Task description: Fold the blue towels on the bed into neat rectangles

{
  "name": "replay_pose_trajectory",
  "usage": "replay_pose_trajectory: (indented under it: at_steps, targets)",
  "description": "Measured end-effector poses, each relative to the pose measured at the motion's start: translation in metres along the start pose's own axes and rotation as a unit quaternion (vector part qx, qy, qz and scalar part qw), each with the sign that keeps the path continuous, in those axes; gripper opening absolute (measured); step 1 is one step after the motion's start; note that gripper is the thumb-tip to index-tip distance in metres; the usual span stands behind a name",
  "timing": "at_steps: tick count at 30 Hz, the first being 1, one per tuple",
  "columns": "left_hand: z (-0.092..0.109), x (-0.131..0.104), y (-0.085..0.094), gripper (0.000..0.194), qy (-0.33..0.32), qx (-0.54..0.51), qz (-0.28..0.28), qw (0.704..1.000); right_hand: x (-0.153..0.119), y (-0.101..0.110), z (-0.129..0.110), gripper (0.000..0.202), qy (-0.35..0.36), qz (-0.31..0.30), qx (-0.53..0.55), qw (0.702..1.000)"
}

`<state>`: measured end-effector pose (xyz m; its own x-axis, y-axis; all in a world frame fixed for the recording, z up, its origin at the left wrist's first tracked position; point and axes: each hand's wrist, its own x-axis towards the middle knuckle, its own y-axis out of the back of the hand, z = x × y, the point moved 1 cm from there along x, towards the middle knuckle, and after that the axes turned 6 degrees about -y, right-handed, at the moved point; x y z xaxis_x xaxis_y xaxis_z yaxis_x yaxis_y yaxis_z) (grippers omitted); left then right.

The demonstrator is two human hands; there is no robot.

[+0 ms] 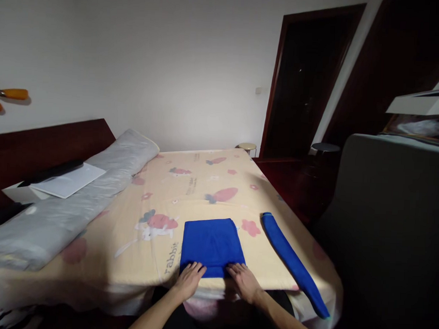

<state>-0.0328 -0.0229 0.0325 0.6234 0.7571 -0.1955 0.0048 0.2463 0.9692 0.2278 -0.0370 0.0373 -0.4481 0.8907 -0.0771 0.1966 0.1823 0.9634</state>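
Observation:
A blue cloth [212, 242], folded into a near-rectangular shape, lies flat at the front of the bed. Along its near edge runs a narrow folded strip. My left hand [190, 280] grips the near left corner, with the fingertips on top of the fabric. At the near right corner, my right hand [245, 283] holds the same edge, its fingers bent over the strip. Both thumbs are mostly hidden. To the right of the cloth lies a long, narrow blue roll of fabric [291, 257], its near end hanging over the bed's edge, apart from both hands.
The bed [204, 178] has a cream sheet printed with rabbits and carrots. On its left lies a grey folded quilt [110, 164] bearing a white flat board [69, 180]. A dark grey panel [387, 225] stands at right. Stools [325, 148] are near the dark door [308, 86].

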Motion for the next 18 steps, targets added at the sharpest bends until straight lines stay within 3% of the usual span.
replay_pose_trajectory:
  at_steps: [5,9,13,18]
  targets:
    - [0.003,0.003,-0.002,0.069,-0.028,-0.023,0.002,0.999,0.002,-0.016,-0.007,0.081,0.051,-0.065,0.030,0.996]
    - [-0.003,-0.001,0.005,0.073,-0.013,-0.028,-0.015,0.999,0.006,-0.019,0.005,0.084,0.008,-0.073,0.012,0.997]
    - [-0.010,-0.009,0.015,0.069,0.042,-0.024,-0.028,0.998,0.003,-0.014,0.022,0.075,-0.049,-0.047,-0.008,0.998]
    - [-0.020,-0.013,0.017,0.063,0.084,-0.015,-0.012,0.996,0.002,-0.016,0.032,0.073,-0.081,-0.032,-0.047,0.995]
